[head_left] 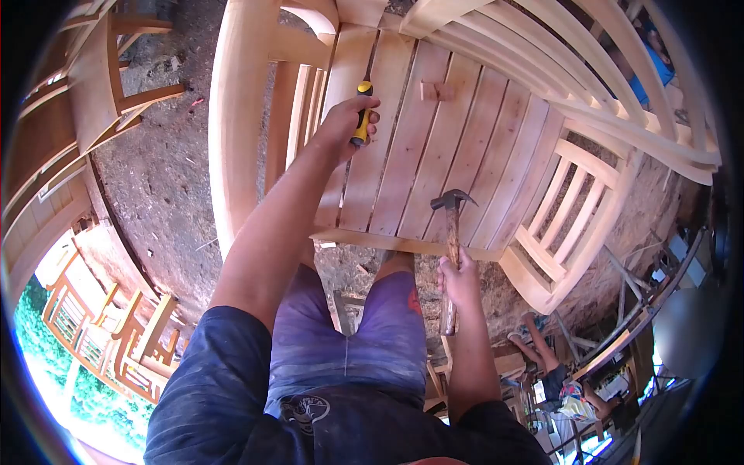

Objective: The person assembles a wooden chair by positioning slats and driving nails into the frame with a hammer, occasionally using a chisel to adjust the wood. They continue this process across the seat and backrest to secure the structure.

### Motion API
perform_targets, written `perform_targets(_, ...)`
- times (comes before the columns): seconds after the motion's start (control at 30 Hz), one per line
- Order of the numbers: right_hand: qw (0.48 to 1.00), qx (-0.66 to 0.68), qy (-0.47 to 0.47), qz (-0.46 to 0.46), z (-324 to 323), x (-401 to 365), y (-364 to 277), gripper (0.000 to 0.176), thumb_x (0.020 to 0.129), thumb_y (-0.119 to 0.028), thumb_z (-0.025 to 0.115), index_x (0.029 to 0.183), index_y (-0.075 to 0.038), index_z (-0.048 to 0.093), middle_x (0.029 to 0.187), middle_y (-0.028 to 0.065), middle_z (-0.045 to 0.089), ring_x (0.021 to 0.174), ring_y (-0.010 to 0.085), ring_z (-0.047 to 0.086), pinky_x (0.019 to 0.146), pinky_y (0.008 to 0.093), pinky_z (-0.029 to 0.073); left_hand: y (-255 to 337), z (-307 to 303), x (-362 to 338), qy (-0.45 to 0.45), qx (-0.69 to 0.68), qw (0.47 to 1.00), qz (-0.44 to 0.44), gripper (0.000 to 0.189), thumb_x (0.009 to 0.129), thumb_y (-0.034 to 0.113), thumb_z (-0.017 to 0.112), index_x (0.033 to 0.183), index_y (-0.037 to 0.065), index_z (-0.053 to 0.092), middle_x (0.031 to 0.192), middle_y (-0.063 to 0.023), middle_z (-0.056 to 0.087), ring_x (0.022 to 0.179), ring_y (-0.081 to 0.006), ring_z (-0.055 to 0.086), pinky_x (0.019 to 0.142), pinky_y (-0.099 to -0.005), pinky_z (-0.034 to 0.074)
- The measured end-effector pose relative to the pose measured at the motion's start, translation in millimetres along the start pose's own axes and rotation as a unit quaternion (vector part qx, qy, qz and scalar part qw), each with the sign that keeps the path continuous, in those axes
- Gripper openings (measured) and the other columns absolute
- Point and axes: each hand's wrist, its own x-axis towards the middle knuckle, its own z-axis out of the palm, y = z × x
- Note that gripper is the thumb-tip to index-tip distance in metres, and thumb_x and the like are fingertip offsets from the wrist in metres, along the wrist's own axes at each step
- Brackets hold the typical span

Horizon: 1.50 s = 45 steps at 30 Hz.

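Note:
My left hand (349, 124) is wrapped round the yellow and black handle of a screwdriver (363, 133). Its thin shaft points away from me, over the slats of a wooden bench seat (407, 147), towards the far left corner. Lower down, my right hand (462, 280) grips a claw hammer (452, 225) by its worn wooden handle. The dark hammer head is raised over the front edge of the seat, claw to the right. A small wood block (436, 91) lies on the slats, right of the screwdriver.
The bench's wide armrest (236, 116) rises at left, its curved backrest (558, 54) at upper right, and a slatted side (570, 201) at right. More wooden furniture (101, 325) stands on the left. A person (558, 380) is at lower right, and blue clothing (655, 74) shows behind the backrest.

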Motion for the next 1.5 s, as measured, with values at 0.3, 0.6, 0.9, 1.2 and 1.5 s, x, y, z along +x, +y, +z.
perform_targets(0.3, 1.0, 0.002, -0.009, 0.014, 2, 2, -4, 0.038, 0.103, -0.009, 0.06, 0.141, -0.006, 0.053, 0.074, 0.0012, 0.058, 0.054, 0.0092, 0.056, 0.045, 0.0274, 0.049, -1, 10, 25, 0.034, 0.056, 0.998, 0.024, 0.017, 0.1, 0.024, 0.065, 0.107, 0.009, 0.058, 0.077, 0.0005, 0.056, 0.062, -0.0089, 0.054, 0.053, -0.023, 0.042)
perform_targets(0.6, 0.999, -0.008, -0.008, 0.031, 3, 11, 10, 0.039, 0.103, -0.008, 0.062, 0.141, -0.009, 0.053, 0.075, 0.0011, 0.059, 0.053, 0.0098, 0.057, 0.044, 0.0283, 0.049, -23, 28, 51, 0.097, 0.059, 0.988, 0.1, 0.022, 0.091, 0.017, 0.069, 0.1, 0.002, 0.055, 0.074, -0.0064, 0.058, 0.06, -0.0173, 0.056, 0.057, -0.0336, 0.047)
perform_targets(0.9, 0.969, -0.144, 0.075, -0.185, 12, 4, -5, 0.031, 0.102, -0.012, 0.066, 0.129, -0.001, 0.056, 0.076, 0.0042, 0.059, 0.058, 0.0126, 0.059, 0.05, 0.0305, 0.05, -24, 34, 49, 0.125, 0.083, 0.985, 0.089, 0.013, 0.094, 0.017, 0.066, 0.1, 0.007, 0.058, 0.076, -0.0019, 0.057, 0.061, -0.0126, 0.052, 0.057, -0.0292, 0.043)
perform_targets(1.2, 0.871, -0.203, 0.085, -0.44, 31, 129, -136, 0.03, 0.102, -0.027, 0.07, 0.105, 0.001, 0.061, 0.069, 0.0115, 0.06, 0.058, 0.0256, 0.059, 0.058, 0.0395, 0.048, -21, 36, 47, 0.15, 0.09, 0.981, 0.086, 0.017, 0.094, 0.022, 0.067, 0.099, 0.008, 0.06, 0.076, -0.0009, 0.058, 0.061, -0.0116, 0.052, 0.058, -0.03, 0.041)
perform_targets(1.5, 0.782, -0.263, 0.082, -0.559, 33, 210, -191, 0.036, 0.103, -0.034, 0.07, 0.099, 0.001, 0.062, 0.071, 0.0149, 0.064, 0.062, 0.0317, 0.064, 0.061, 0.044, 0.05, -27, 42, 45, 0.167, 0.077, 0.976, 0.116, 0.021, 0.095, 0.025, 0.068, 0.093, 0.005, 0.061, 0.075, -0.0022, 0.058, 0.061, -0.0114, 0.05, 0.06, -0.0293, 0.04)
